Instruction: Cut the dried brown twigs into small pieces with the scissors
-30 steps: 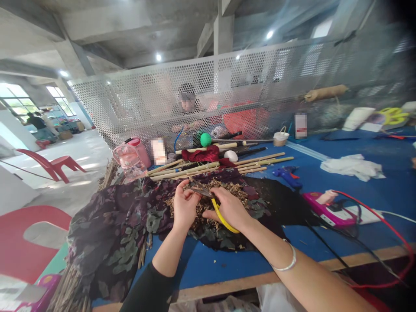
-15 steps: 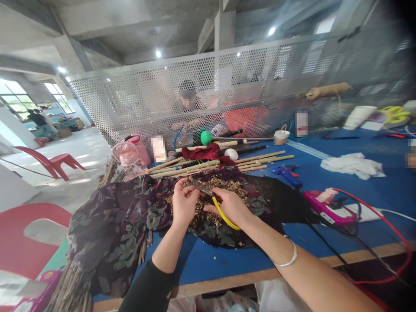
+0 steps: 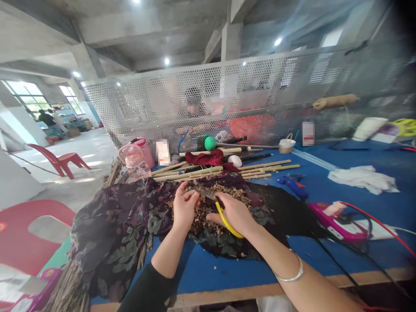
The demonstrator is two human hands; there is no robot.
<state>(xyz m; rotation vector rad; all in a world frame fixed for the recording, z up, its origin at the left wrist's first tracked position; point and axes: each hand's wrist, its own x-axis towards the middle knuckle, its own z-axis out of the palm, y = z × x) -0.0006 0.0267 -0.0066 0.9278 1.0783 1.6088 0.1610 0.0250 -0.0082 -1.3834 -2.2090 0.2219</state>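
My right hand [image 3: 235, 213] is closed round yellow-handled scissors [image 3: 223, 216], whose dark blades [image 3: 204, 192] point left toward my left hand [image 3: 183, 207]. The left hand's fingers are curled and pinch something small at the blade tips; I cannot make out what. Both hands hover over a heap of chopped dry brown plant bits [image 3: 211, 203] lying on a dark floral cloth [image 3: 123, 221] spread over the blue table [image 3: 221, 268]. A silver bangle [image 3: 292, 273] sits on my right wrist.
Bamboo sticks [image 3: 227, 169], a red cloth [image 3: 204, 158], a green ball [image 3: 210, 143] and a pink bottle [image 3: 134, 158] lie behind the heap. A blue glue gun [image 3: 294, 184], pink device [image 3: 334, 221] with cables and white cloth [image 3: 360, 177] are to the right. Behind a perforated screen [image 3: 260, 95] sits another person. Red chairs [image 3: 61, 160] stand at the left.
The view has shifted slightly, so everything sits lower in the frame. The hands keep the same grip over the heap, the scissors' blades still at the left fingertips.
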